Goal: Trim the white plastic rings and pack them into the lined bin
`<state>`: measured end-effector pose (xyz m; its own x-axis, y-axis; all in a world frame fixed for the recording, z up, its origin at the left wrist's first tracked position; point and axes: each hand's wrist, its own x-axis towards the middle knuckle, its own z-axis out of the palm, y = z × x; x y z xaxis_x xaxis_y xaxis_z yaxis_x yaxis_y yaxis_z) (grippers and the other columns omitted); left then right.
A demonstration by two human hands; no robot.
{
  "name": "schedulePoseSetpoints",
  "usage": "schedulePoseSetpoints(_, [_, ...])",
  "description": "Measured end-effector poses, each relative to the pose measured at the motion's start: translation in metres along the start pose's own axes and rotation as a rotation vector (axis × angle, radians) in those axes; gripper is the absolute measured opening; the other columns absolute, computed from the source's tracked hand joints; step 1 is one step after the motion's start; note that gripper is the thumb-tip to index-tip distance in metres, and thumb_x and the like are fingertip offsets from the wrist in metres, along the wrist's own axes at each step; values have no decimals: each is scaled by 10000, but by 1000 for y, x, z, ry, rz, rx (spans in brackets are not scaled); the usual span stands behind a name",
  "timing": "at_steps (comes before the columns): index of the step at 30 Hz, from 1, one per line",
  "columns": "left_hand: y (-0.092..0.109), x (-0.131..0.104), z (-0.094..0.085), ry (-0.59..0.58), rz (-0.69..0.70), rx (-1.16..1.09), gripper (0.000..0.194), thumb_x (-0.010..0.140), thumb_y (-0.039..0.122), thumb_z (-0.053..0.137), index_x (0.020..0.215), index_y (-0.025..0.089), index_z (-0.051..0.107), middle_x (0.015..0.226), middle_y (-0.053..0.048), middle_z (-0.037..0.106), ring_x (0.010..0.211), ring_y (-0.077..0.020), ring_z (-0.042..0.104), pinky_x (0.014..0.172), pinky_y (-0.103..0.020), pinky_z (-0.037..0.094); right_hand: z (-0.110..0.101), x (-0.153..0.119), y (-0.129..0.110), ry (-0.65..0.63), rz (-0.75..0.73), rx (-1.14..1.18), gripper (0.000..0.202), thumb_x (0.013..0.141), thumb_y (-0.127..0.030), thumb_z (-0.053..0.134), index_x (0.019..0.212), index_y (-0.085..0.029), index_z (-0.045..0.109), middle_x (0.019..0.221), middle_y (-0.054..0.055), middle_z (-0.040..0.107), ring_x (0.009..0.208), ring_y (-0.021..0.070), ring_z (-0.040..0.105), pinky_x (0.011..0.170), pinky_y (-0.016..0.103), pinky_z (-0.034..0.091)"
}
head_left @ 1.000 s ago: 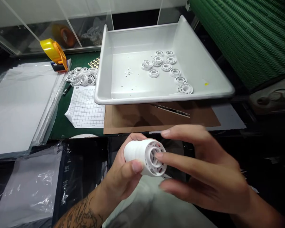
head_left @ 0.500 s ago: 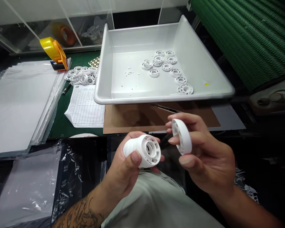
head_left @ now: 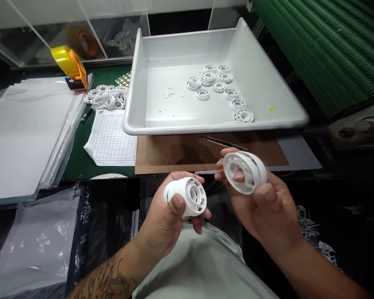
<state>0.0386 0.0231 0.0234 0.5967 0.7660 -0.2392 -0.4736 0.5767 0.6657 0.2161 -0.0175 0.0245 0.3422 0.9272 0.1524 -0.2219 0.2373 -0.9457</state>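
rings point(head_left: 187, 198): matt white plastic | tray point(head_left: 137, 104): smooth glossy plastic

Workbench surroundings.
Grey tray point(head_left: 255, 74) holding loose white rings point(head_left: 220, 87); yellow tape dispenser point(head_left: 69, 66), ruled form point(head_left: 112, 137), brown card point(head_left: 180, 153).

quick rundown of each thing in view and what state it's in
left hand: closed around a stack of white rings
right hand: holding a single white ring, its open face tilted toward the camera
grey tray: holds loose white rings and small crumbs
ring pile: heaped on the green mat left of the tray
tape dispenser: upright, yellow roll loaded
grid sheet: lying flat
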Motion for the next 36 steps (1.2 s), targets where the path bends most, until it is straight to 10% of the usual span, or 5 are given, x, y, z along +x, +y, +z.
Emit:
schedulePoseSetpoints(13, [-1,1,3,10,24,-34,590,778,640,855,1124,191,691,1001,-29,707,695,-130,749,514,-171,601,3,-9,5,-73,4,-111,289,971,-571,762,950,-293,839,1352,70,641,1223,328,609,964,445,572])
schedulePoseSetpoints(19, [4,-1,8,36,-19,63,650,740,676,867,1104,189,637,903,-23,693,692,-137,710,542,-199,588,9,-10,-3,-190,-293,-365,260,1007,-443,751,882,-223,809,1235,110,586,939,247,646,788,399,608])
schedulePoseSetpoints(36, [-4,-6,4,36,107,113,595,708,596,933,1114,239,687,948,-8,665,778,-108,594,699,-204,521,8,-12,0,-261,-565,-608,103,941,-294,784,895,-208,753,1247,129,539,1012,286,651,745,398,643])
